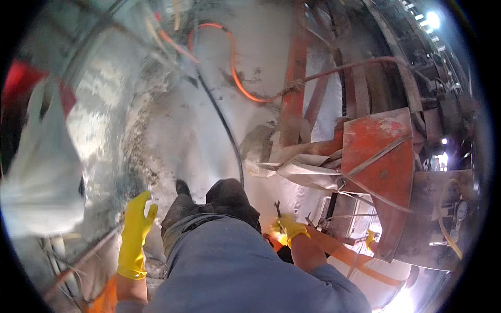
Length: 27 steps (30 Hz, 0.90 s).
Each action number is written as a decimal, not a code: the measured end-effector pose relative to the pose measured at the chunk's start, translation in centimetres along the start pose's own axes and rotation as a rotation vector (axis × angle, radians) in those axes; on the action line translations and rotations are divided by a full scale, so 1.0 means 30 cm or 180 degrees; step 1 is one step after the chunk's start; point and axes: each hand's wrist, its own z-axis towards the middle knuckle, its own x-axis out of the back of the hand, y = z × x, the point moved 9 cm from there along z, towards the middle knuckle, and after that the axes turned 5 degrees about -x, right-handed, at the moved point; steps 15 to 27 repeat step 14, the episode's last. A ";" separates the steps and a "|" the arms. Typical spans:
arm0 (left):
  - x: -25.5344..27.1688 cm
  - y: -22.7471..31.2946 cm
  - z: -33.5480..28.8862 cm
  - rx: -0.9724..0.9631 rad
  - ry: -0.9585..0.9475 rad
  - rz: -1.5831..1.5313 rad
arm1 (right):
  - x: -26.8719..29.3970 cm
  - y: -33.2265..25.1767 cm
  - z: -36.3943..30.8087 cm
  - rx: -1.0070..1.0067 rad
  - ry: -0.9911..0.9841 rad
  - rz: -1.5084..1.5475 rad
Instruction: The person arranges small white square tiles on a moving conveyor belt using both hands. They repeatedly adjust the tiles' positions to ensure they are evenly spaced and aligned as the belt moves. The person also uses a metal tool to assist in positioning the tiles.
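Note:
My left hand (134,235), in a yellow rubber glove, hangs beside my left leg. Its fingers are stretched out and nothing is in them. On the other side of my body my right hand (293,229), gloved in the same yellow, is closed around a dark tool that looks like a wrench (278,209). The forked end of it points up and away from me; the rest is hidden in the fist. To the right of this hand is the lower part of a machine, with a metal frame and an orange band (339,253).
A red metal panel (377,172) with straps and torn sheeting (308,172) stands at right. An orange hose (234,62) and a black hose (222,117) cross the dusty floor (203,141). A white bag (44,167) hangs at left. A small yellow thing (370,239) shows below the panel.

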 end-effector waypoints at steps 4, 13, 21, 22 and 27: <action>0.022 0.214 0.572 -0.0345 -0.0071 -0.0012 | -0.141 0.024 -0.203 -0.0314 0.0106 -0.1444; 0.218 1.175 1.738 -0.1839 0.0324 -0.1162 | -0.288 -1.045 0.385 0.1844 0.0327 -0.3189; 0.259 1.279 1.812 -0.1999 0.0456 -0.1230 | -0.318 -1.281 0.359 0.1901 0.0341 -0.2859; 0.259 1.279 1.812 -0.1999 0.0456 -0.1230 | -0.318 -1.281 0.359 0.1901 0.0341 -0.2859; 0.259 1.279 1.812 -0.1999 0.0456 -0.1230 | -0.318 -1.281 0.359 0.1901 0.0341 -0.2859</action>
